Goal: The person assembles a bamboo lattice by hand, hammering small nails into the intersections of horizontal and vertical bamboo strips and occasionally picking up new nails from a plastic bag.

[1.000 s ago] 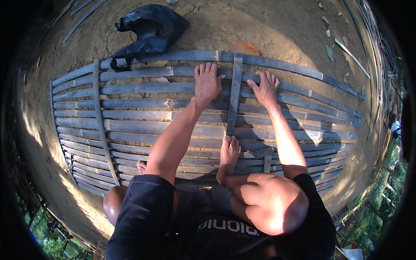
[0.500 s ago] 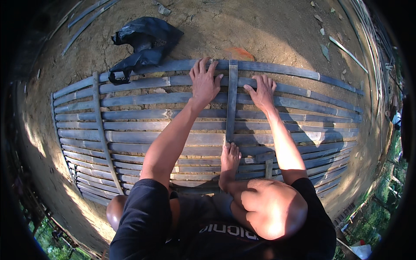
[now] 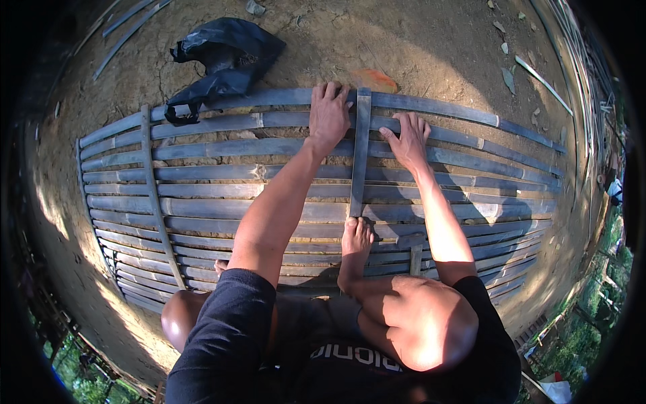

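Grey bamboo mat (image 3: 202, 202) spread flat on the dirt ground (image 3: 417, 47), long slats running left to right. Black plastic bag (image 3: 222, 57) lying at far left edge, touching the mat. Left hand (image 3: 328, 116) pressed flat, fingers spread, gripping nothing. Upright cross slat (image 3: 360, 155) between the hands, long axis pointing away from the body, near end by the bare foot (image 3: 355, 244). Right hand (image 3: 409, 140) likewise flat, open, just beside it.
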